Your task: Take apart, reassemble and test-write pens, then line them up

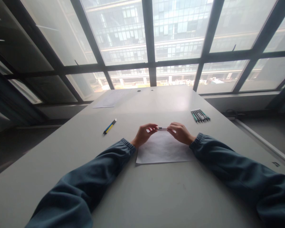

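Observation:
A slim pen [162, 128] with dark and pale parts lies level between my two hands, above the far edge of a white sheet of paper [165, 150]. My left hand [146, 133] pinches its left end, fingers closed. On the other end, the fingers of my right hand [180, 131] are closed as well. Whether the pen is in one piece or two is too small to tell. Part of each end is hidden by my fingertips.
Two pens, blue and yellow [109, 127], lie left of my hands. A row of several green, black and grey pens [200, 116] lies to the right. More paper [106, 100] rests at the white table's [152, 196] far left, before large windows.

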Action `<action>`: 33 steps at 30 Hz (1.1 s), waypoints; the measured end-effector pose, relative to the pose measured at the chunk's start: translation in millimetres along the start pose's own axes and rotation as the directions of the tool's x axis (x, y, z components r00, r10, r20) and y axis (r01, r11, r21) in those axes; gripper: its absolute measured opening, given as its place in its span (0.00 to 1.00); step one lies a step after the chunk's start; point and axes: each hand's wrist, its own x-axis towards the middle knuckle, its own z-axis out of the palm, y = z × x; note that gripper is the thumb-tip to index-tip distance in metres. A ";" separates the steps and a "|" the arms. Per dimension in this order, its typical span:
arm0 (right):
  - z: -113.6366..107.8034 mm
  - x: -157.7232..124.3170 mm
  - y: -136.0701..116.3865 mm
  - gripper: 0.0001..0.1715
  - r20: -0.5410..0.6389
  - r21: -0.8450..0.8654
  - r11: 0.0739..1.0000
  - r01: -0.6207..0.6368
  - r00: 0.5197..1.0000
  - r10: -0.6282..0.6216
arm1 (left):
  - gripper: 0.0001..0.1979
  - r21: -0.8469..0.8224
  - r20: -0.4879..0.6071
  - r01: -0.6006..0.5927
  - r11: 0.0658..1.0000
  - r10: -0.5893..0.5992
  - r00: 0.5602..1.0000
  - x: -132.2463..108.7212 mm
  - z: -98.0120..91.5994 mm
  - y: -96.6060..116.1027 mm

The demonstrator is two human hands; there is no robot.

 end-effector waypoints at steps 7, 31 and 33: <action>0.0 0.4 -1.7 0.13 0.006 -0.013 0.999 0.035 0.999 -0.035 | 0.14 0.026 0.002 -0.014 1.000 0.014 1.000 0.6 -0.5 2.5; -3.7 4.1 -9.5 0.13 0.008 -0.014 0.989 0.145 0.989 -0.144 | 0.04 0.186 0.050 -0.235 0.954 0.230 0.972 -0.8 2.3 4.3; -4.5 4.4 -11.1 0.14 0.010 -0.014 0.989 0.147 0.989 -0.147 | 0.05 0.200 0.058 -0.255 0.946 0.249 0.967 -0.5 2.6 4.8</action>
